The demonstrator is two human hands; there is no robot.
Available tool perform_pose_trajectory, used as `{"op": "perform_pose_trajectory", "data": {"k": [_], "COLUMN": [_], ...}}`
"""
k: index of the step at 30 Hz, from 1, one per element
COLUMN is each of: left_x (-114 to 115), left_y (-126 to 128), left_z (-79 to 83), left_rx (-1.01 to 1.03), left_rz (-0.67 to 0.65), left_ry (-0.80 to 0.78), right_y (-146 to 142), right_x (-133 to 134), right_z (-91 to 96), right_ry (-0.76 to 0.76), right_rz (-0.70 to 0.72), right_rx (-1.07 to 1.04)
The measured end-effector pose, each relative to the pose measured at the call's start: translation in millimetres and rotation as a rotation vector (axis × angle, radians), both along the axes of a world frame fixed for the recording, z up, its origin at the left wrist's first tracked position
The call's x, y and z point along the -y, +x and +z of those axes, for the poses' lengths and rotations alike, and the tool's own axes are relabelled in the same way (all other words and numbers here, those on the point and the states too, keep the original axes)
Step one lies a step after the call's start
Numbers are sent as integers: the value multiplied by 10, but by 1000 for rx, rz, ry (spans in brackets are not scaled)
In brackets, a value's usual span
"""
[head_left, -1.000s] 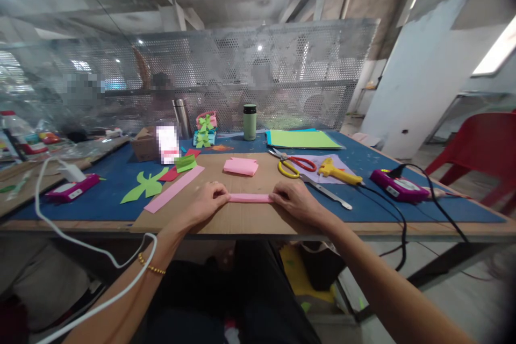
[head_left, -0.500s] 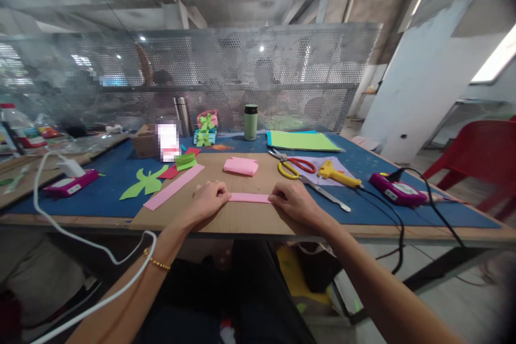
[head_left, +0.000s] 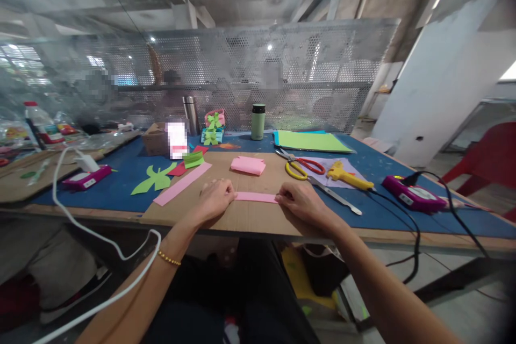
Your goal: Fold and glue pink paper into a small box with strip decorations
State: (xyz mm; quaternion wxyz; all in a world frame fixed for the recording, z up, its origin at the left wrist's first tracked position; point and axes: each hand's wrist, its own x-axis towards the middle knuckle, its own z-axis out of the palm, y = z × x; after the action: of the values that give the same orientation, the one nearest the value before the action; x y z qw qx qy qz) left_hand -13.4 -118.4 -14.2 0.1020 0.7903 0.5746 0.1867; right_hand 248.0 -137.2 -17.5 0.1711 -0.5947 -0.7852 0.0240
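A narrow folded pink paper strip (head_left: 256, 197) lies on the brown cardboard sheet (head_left: 242, 217) in front of me. My left hand (head_left: 214, 200) pinches its left end with curled fingers. My right hand (head_left: 303, 203) presses down on its right end, fingers closed on it. A longer pink strip (head_left: 182, 183) lies to the left and a folded pink piece (head_left: 248, 165) sits just behind.
Scissors (head_left: 304, 166), a yellow glue gun (head_left: 347, 174), a metal ruler (head_left: 336, 197) and a magenta device (head_left: 414, 193) with black cable lie right. Green cut-out (head_left: 155, 179), another magenta device (head_left: 85, 177) and white cable (head_left: 100, 236) left. Green bottle (head_left: 258, 121), green paper sheets (head_left: 310, 141) behind.
The head view has shifted slightly, so everything sits a little further right in the picture. Both hands stay on the ends of the pink strip with hardly any movement.
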Motion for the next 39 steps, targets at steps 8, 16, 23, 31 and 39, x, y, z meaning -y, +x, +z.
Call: {"op": "perform_pose_trajectory", "data": {"k": [8, 16, 23, 31, 39], "left_x": [-28, 11, 108, 113, 175], "left_y": [-158, -129, -18, 7, 48], "left_z": [12, -89, -21, 81, 176], "left_rx": [18, -245, -625, -701, -722], "left_rz": [8, 30, -385, -512, -513], "left_ry": [-19, 178, 522, 466, 389], "right_y": [13, 22, 45, 106, -20], "right_x": [-13, -24, -29, -12, 346], "right_z": [-21, -51, -113, -144, -27], "right_ry": [5, 21, 50, 126, 523], "right_rz": [3, 23, 39, 64, -21], "right_rx": [-2, -2, -25, -26, 128]}}
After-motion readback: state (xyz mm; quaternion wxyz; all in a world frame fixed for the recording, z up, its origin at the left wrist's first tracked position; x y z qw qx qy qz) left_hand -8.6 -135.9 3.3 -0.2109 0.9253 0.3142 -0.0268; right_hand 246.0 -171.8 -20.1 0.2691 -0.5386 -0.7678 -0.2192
